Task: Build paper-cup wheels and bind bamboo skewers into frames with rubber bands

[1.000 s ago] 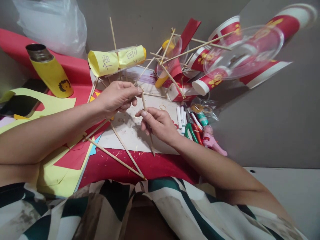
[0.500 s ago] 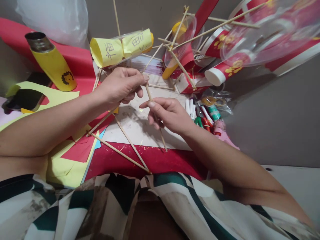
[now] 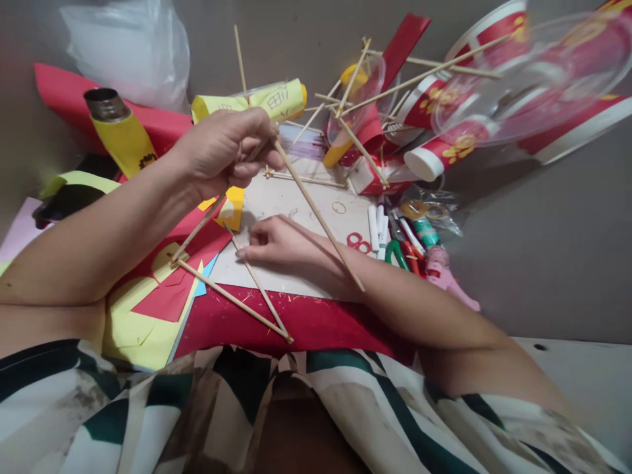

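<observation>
My left hand [image 3: 237, 148] is closed round the upper end of a thin wooden stick [image 3: 320, 220], which slants down to the right across my right forearm. Low over the white board, my right hand [image 3: 284, 243] has curled fingers, its thumb and fingertips at a second wooden stick [image 3: 259, 283]. That stick meets another stick [image 3: 232, 299] at a corner near the front edge. At the left, a further stick [image 3: 200, 230] joins this one and runs up under my left hand. What lies inside my left fingers is partly hidden.
A yellow bottle [image 3: 121, 135] and a yellow paper roll [image 3: 284, 99] stand behind my left arm. At right are pens [image 3: 378, 227], red scissor handles [image 3: 359, 242] and a pink glue gun [image 3: 444, 273]. Sticks with cups [image 3: 424, 158] rise behind. A rubber band [image 3: 339, 207] lies on the white board [image 3: 316, 197].
My right hand has let go of the slanting stick and moved down and left to the second stick. My left hand has shifted slightly left, still holding its stick, whose lower end swung right.
</observation>
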The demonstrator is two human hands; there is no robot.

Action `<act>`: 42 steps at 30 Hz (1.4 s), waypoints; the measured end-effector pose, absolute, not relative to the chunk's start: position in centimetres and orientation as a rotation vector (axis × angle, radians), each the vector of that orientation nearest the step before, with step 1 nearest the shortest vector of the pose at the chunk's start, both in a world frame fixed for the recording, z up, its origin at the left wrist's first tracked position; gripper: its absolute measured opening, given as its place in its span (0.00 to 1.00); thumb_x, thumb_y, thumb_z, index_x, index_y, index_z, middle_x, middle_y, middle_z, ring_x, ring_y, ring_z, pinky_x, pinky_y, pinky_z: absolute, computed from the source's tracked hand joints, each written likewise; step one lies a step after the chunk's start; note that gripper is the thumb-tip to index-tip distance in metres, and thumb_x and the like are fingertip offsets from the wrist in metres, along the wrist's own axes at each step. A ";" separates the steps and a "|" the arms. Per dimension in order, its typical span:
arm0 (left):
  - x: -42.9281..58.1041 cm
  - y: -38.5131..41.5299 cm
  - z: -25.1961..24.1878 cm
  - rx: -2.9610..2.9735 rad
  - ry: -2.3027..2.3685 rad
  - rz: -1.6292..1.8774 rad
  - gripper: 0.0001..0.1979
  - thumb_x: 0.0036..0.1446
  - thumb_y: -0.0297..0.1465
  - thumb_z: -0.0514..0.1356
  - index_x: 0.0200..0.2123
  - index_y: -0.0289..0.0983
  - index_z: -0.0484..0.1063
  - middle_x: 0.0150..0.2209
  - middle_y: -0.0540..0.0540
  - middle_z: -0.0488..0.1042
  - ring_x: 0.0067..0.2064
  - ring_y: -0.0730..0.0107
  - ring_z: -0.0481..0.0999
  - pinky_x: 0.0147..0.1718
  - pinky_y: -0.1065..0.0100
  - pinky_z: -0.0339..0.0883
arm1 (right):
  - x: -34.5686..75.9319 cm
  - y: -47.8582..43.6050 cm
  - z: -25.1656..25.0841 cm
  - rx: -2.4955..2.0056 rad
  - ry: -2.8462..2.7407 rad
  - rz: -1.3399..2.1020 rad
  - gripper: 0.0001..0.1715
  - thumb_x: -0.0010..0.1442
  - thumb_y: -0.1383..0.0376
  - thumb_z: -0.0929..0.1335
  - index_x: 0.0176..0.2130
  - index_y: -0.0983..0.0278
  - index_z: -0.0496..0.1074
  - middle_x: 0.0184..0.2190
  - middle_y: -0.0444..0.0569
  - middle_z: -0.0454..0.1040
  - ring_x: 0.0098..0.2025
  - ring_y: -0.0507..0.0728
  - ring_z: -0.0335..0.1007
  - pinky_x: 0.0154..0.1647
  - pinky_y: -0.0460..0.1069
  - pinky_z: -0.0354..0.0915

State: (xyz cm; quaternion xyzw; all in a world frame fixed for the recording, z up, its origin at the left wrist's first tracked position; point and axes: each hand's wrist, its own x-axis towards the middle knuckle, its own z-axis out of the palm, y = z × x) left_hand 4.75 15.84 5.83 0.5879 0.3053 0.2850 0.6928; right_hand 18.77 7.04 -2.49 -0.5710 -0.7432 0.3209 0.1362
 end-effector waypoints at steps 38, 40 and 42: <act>6.5 18.6 1.1 0.878 0.890 0.627 0.07 0.39 0.23 0.58 0.25 0.37 0.65 0.23 0.40 0.77 0.15 0.76 0.61 0.11 0.77 0.56 | 27.5 2.0 -1.9 -1.283 -0.641 0.877 0.26 0.61 0.44 0.71 0.39 0.65 0.73 0.10 0.35 0.62 0.11 0.47 0.46 0.13 0.44 0.45; 6.6 18.8 0.7 0.935 0.928 0.532 0.07 0.40 0.23 0.58 0.27 0.36 0.68 0.23 0.38 0.77 0.16 0.72 0.66 0.12 0.74 0.61 | 27.7 1.9 -2.0 -1.297 -0.605 0.871 0.24 0.63 0.46 0.70 0.37 0.66 0.73 0.11 0.36 0.62 0.11 0.47 0.47 0.13 0.44 0.46; 6.4 18.9 0.5 1.010 0.954 0.408 0.06 0.43 0.24 0.58 0.29 0.34 0.72 0.23 0.35 0.78 0.18 0.67 0.71 0.14 0.71 0.67 | 27.9 1.7 -2.3 -1.309 -0.585 0.877 0.22 0.65 0.48 0.70 0.35 0.66 0.73 0.11 0.37 0.61 0.11 0.47 0.47 0.14 0.44 0.46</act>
